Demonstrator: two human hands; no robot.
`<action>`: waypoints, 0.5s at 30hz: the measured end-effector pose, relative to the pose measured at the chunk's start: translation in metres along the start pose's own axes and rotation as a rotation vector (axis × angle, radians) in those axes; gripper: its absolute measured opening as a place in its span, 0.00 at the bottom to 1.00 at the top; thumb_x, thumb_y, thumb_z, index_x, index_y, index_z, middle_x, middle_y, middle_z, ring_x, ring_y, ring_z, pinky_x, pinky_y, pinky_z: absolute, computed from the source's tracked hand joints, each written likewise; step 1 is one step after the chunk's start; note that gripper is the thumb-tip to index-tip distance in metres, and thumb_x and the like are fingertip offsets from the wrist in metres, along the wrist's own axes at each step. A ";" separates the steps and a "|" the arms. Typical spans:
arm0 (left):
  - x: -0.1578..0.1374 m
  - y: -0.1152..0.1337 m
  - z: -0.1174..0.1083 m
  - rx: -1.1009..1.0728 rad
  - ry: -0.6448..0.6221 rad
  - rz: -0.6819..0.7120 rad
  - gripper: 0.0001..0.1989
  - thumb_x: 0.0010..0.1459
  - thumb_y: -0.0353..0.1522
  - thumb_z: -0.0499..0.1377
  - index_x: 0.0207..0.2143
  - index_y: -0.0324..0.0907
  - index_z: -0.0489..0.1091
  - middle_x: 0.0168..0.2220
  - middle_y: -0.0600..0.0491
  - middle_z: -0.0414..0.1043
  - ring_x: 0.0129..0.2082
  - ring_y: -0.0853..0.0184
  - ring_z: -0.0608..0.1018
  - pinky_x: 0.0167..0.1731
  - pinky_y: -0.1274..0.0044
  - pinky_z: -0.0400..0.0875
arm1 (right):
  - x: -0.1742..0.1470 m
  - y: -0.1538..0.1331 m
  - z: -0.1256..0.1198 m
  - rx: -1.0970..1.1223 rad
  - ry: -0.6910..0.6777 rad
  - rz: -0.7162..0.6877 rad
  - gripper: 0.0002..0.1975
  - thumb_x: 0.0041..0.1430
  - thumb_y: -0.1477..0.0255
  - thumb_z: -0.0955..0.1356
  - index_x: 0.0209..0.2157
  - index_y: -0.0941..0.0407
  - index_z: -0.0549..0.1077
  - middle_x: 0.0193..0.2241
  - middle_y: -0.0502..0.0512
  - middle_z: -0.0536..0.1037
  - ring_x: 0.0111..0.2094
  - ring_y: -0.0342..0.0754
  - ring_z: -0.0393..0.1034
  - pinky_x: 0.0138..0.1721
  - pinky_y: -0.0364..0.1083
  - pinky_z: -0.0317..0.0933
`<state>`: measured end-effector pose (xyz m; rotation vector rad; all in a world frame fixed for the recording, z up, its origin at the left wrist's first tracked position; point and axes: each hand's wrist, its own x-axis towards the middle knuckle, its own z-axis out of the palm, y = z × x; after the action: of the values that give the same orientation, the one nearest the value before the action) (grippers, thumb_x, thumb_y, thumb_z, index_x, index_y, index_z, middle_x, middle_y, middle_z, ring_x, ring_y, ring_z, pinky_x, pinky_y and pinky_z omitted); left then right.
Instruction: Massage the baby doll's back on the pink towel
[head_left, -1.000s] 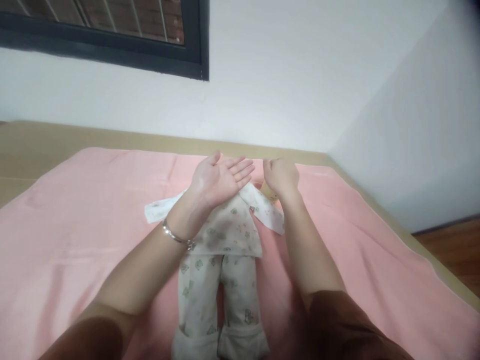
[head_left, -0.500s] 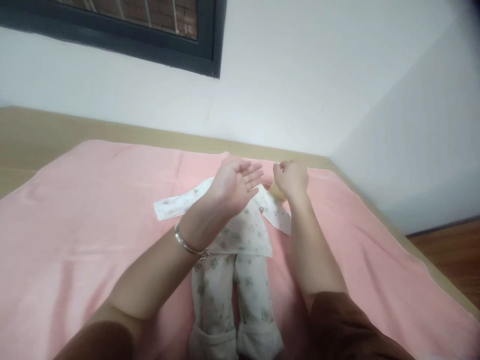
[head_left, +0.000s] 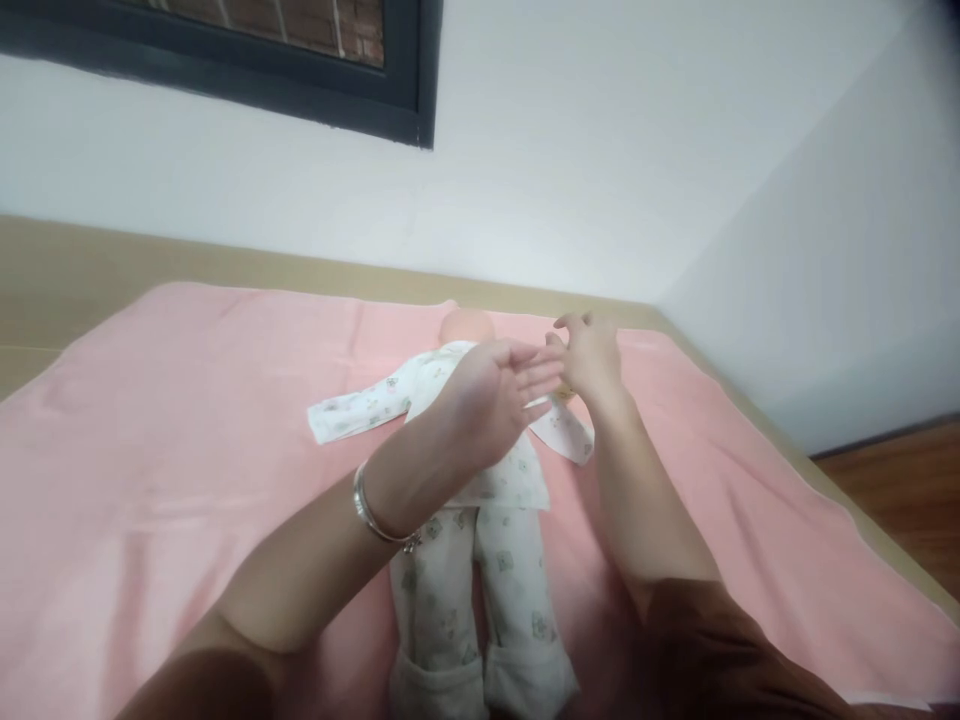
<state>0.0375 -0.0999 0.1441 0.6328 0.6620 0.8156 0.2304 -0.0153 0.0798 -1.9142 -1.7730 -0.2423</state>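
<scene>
Here, left hand (head_left: 491,405) in front of patterned top (head_left: 433,378), pink cloth (head_left: 225,400) around.

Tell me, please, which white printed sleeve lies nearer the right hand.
The white printed sleeve on the right, just below the bare right hand; the left sleeve stretches away across pink cloth.

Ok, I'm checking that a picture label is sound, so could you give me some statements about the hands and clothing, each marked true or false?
1. The left hand is open, palm showing. True.
2. The bracelet is on the right wrist. False: the bracelet is on the left wrist.
3. The patterned trousers lie nearer the person than the patterned top. True.
4. The cloth beneath them is dark green. False: the cloth is pink.
</scene>
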 end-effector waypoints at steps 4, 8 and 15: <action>-0.001 -0.006 0.004 -0.014 0.002 -0.052 0.25 0.62 0.35 0.50 0.59 0.36 0.69 0.59 0.40 0.72 0.65 0.55 0.70 0.69 0.62 0.60 | -0.006 -0.007 -0.018 0.132 0.081 -0.020 0.19 0.63 0.65 0.63 0.51 0.56 0.75 0.52 0.67 0.72 0.56 0.64 0.65 0.59 0.65 0.59; -0.006 -0.004 0.009 -0.066 0.027 0.003 0.24 0.66 0.36 0.46 0.60 0.36 0.66 0.59 0.39 0.72 0.64 0.55 0.72 0.67 0.62 0.65 | -0.030 -0.036 -0.043 0.378 0.075 -0.219 0.19 0.66 0.62 0.62 0.54 0.52 0.73 0.61 0.62 0.69 0.64 0.60 0.62 0.63 0.63 0.59; -0.041 -0.005 0.017 0.003 -0.032 0.160 0.21 0.68 0.40 0.48 0.59 0.50 0.67 0.61 0.56 0.72 0.71 0.57 0.61 0.71 0.61 0.58 | -0.092 -0.094 -0.062 0.595 -0.035 -0.477 0.29 0.72 0.55 0.50 0.69 0.48 0.56 0.71 0.53 0.56 0.75 0.59 0.39 0.72 0.73 0.30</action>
<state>0.0311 -0.1399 0.1627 0.7069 0.5886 0.9507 0.1400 -0.1248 0.1133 -1.0810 -2.0157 0.1483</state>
